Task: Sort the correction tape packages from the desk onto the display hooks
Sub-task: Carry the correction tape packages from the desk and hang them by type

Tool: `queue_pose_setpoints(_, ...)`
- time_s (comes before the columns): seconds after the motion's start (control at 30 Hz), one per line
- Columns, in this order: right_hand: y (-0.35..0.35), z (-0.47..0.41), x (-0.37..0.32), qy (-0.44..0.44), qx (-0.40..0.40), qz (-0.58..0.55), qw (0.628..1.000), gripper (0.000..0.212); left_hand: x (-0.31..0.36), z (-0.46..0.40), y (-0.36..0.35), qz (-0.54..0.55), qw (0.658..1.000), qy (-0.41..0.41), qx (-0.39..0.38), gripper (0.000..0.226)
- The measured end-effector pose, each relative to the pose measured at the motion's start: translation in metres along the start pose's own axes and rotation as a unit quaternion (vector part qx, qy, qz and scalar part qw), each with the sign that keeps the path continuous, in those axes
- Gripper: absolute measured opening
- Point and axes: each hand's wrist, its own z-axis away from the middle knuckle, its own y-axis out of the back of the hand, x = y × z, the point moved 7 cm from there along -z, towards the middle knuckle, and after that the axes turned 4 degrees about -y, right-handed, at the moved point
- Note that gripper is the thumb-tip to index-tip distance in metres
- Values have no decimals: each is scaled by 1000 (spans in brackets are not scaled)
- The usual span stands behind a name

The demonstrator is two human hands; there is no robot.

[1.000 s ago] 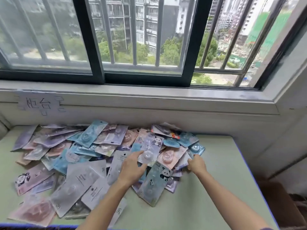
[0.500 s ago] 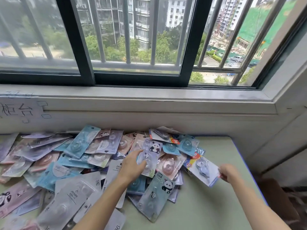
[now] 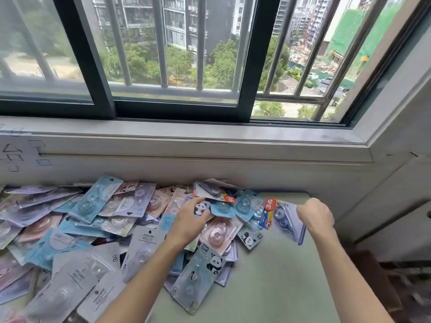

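Note:
A heap of correction tape packages (image 3: 88,224) in blue, pink, purple and grey covers the left and middle of the pale green desk (image 3: 275,280). My right hand (image 3: 314,216) grips a blue and white package with a red "36" sticker (image 3: 283,217), lifted just off the heap's right edge. My left hand (image 3: 191,222) rests on the pile, fingers curled around a small panda-print package (image 3: 201,208). No display hooks are in view.
A window sill and a barred window run along the back of the desk. A paper label with handwriting (image 3: 14,155) is stuck on the wall at left. Dark brown furniture (image 3: 382,285) stands right of the desk.
My right hand has pulled the blue and white package out of the heap to the right and raised it. My left hand has moved up onto the panda-print package.

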Motion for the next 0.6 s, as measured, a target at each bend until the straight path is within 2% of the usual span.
queue_pose_setpoints(0.07,4,-16,-3,17,-21,-44,999,15,5,-1,-5,15,1000,-4,-4,40)
queue_pose_setpoints(0.13,1,-18,-15,34,-56,-148,987,20,10,-1,-10,32,999,-3,-9,38)
queue_pose_setpoints(0.2,-15,-13,-30,34,-136,-265,954,20,15,-5,-17,59,998,5,-16,36)
queue_pose_setpoints(0.23,-25,-4,-40,33,-182,-290,939,24,18,-6,-20,79,997,8,-21,36)
queue_pose_setpoints(0.37,-70,31,-74,58,-312,-305,898,38,35,-14,-28,164,986,14,-23,54)
queue_pose_setpoints(0.4,-81,35,-80,63,-329,-313,889,38,37,-16,-27,197,980,19,2,49)
queue_pose_setpoints(0.47,-97,42,-88,77,-357,-320,874,34,36,-19,-20,252,965,32,66,27)
queue_pose_setpoints(0.53,-107,47,-94,93,-399,-326,852,22,28,-21,-11,272,954,41,119,21)
queue_pose_setpoints(0.6,-121,32,-90,84,-398,-313,858,15,22,-20,-3,275,951,35,136,21)
